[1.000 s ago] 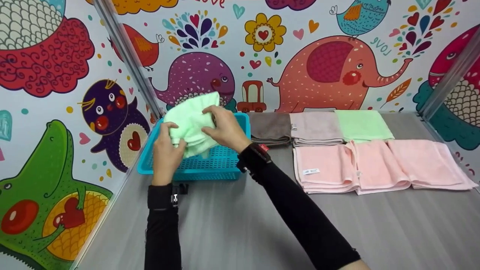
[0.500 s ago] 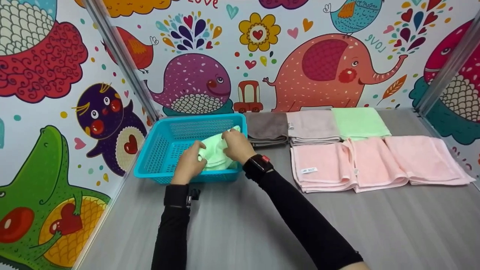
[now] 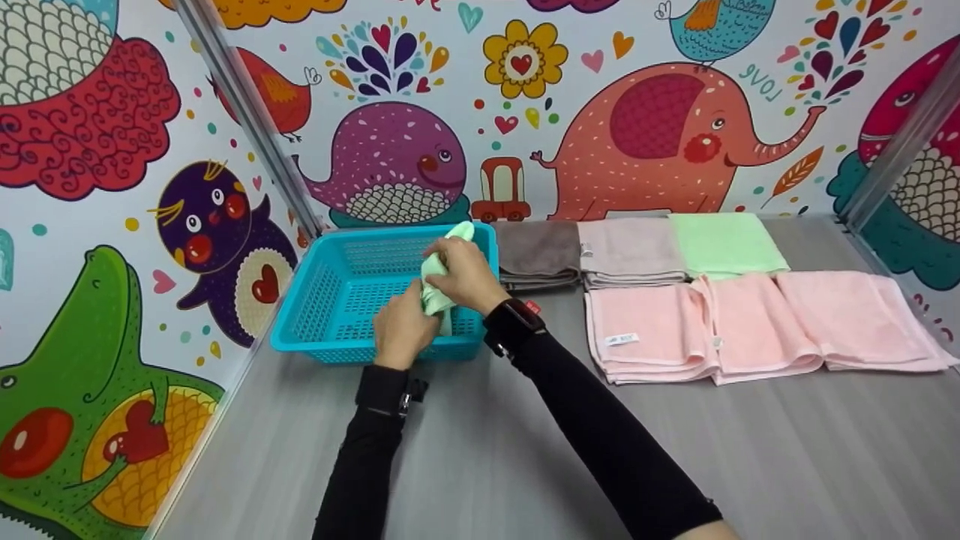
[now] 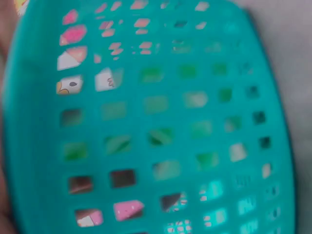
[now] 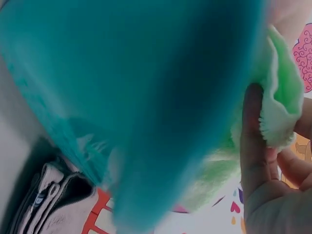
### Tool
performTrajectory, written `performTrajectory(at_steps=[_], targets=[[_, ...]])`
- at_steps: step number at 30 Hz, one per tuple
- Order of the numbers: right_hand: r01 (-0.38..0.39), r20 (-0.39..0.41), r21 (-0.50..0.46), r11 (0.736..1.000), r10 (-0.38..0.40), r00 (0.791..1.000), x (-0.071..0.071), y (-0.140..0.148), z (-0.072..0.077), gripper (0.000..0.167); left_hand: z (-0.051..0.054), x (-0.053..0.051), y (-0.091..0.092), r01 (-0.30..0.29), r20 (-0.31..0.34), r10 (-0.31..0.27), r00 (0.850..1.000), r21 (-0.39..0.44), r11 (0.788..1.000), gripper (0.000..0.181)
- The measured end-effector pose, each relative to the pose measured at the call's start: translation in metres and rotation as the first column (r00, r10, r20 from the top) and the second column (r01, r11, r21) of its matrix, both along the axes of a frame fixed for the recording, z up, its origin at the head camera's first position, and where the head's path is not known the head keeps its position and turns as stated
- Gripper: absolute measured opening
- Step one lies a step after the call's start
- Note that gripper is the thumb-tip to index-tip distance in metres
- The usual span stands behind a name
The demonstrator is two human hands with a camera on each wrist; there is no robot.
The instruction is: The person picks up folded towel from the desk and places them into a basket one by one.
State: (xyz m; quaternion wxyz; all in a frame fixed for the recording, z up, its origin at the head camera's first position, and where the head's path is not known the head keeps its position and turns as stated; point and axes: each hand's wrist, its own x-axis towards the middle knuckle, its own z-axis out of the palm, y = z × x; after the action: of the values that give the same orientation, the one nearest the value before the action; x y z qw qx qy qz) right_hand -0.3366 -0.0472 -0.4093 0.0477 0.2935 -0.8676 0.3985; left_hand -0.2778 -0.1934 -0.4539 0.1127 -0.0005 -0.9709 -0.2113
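Note:
A light green cloth point(image 3: 435, 289), bunched and held upright, is over the right part of the blue-green basket point(image 3: 300, 346). My left hand point(image 3: 405, 327) grips its lower left side. From the upper right, my right hand point(image 3: 466, 274) pinches the cloth between thumb and fingers. In the right wrist view the fingers of my right hand point(image 5: 273, 175) lie around a fold of the green cloth point(image 5: 280, 97). Only the basket's perforated wall point(image 4: 141, 190) fills most of the left wrist view, hiding nearly all of my left hand.
Right of the basket, a dark brown folded cloth point(image 3: 538, 251), a greyish-pink one point(image 3: 631, 249) and a green one point(image 3: 727, 244) lie in a row. Pink folded cloths point(image 3: 757, 326) lie in front of them. Printed panels stand at the back and left of the grey table point(image 3: 465, 465).
Both hands have lowered the green cloth toward the basket's right part. The cloth was spread wider before and is now gathered narrow, with my left hand moved right, closer to my right hand.

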Motion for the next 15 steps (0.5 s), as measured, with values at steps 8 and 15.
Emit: performTrajectory(at_steps=[8,15], targets=[[0.051,0.061,0.093,0.994,-0.057,0.997,-0.01,0.008,-0.02,0.033,-0.005,-0.003,-0.028,-0.045,-0.194,-0.002,0.981,-0.238,0.97,0.043],[0.021,0.004,0.429,0.903,-0.026,1.0,-0.006,0.001,-0.028,0.011,-0.002,-0.004,-0.029,0.121,0.069,-0.107,0.992,-0.261,0.958,0.041]])
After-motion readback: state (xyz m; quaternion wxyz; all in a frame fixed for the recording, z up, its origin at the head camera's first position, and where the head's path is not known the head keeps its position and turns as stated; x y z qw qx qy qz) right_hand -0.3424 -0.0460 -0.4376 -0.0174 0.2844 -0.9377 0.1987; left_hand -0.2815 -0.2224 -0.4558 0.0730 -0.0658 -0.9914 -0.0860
